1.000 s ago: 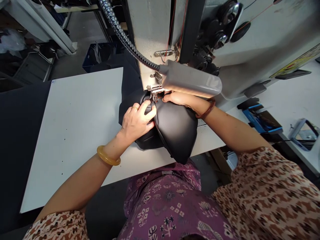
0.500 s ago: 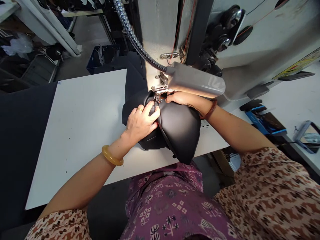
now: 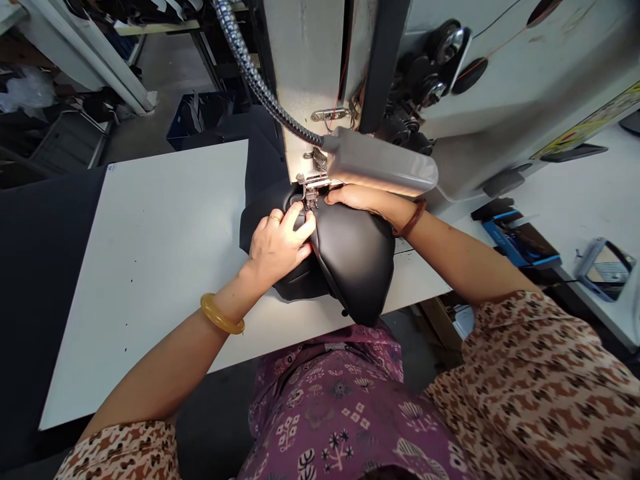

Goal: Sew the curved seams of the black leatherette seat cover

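A folded piece of smooth black leather-like material (image 3: 357, 250) lies under the presser foot (image 3: 311, 195) of a sewing machine (image 3: 313, 67). My left hand (image 3: 279, 243) is closed on its left part, thumb and fingertips at a seam or fold just in front of the foot. My right hand (image 3: 353, 195) grips the far edge of the material to the right of the foot, its fingers partly hidden under the lamp and the material. The material's near end hangs over the table's front edge.
A grey lamp (image 3: 383, 163) on a flexible neck shines close above my right hand. The white table (image 3: 150, 267) extends to the left. To the right stand a blue box (image 3: 523, 240) and a grey framed device (image 3: 605, 270). Behind is a dark blue bin (image 3: 200, 117).
The whole view has shifted slightly, so everything appears a little further left. Both hands keep about the same place on the black material beside the presser foot.
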Demonstrator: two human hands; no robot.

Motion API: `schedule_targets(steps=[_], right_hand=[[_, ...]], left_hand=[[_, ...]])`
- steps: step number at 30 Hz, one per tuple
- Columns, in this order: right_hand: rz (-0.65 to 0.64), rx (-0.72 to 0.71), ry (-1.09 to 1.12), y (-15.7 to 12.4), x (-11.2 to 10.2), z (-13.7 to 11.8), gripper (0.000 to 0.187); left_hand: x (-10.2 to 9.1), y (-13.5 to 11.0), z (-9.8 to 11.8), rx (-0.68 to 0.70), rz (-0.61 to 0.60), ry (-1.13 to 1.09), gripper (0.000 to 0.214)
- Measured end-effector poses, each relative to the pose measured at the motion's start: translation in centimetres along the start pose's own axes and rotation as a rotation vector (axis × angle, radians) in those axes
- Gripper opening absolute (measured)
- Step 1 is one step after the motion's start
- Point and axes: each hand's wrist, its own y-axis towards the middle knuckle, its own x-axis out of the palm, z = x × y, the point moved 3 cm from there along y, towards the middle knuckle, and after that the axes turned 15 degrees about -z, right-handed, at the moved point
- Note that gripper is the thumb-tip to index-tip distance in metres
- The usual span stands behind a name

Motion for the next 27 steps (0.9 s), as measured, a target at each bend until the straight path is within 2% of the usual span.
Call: schedule_targets(steps=[3,9,13,16,19,22,24,27], right_hand=[[-0.053,0.016,-0.021,-0.4,0.1,-0.4,0.021],[-0.003,0.077,-0.06,-1.3,0.1,-1.3,0.032],[0.018,0.045,-0.041,-1.3,0.2,-1.2,0.038],[0.115,0.014,-0.137,-2.2,0.8,-1.4,0.036],[0.255,-0.03,-0.412,-4.5,2.8,-2.4,0.035],[0.268,-0.087,-0.649,-7.0,6.5,-3.1,0.039],[0.315,-0.126,-0.657,-8.4,8.8,-3.3,0.042],[0.392,-0.185,-0.577,-10.1,10.5,-3.1,0.044]], left_hand=[[0.0,-0.1,0.0,-0.001,-0.016,-0.019,0.04],[0.0,-0.2,0.0,-0.023,-0.036,-0.047,0.04],[0.2,-0.2,0.1,-0.027,-0.031,-0.056,0.04],[0.3,-0.4,0.3,-0.042,-0.015,-0.081,0.043],[0.3,-1.0,0.4,-0.073,0.05,-0.178,0.04],[-0.2,-1.3,0.9,-0.063,0.174,-0.327,0.034],[-0.7,-0.9,1.7,-0.012,0.21,-0.382,0.035],[-1.4,0.9,2.9,0.036,0.154,-0.396,0.037]])
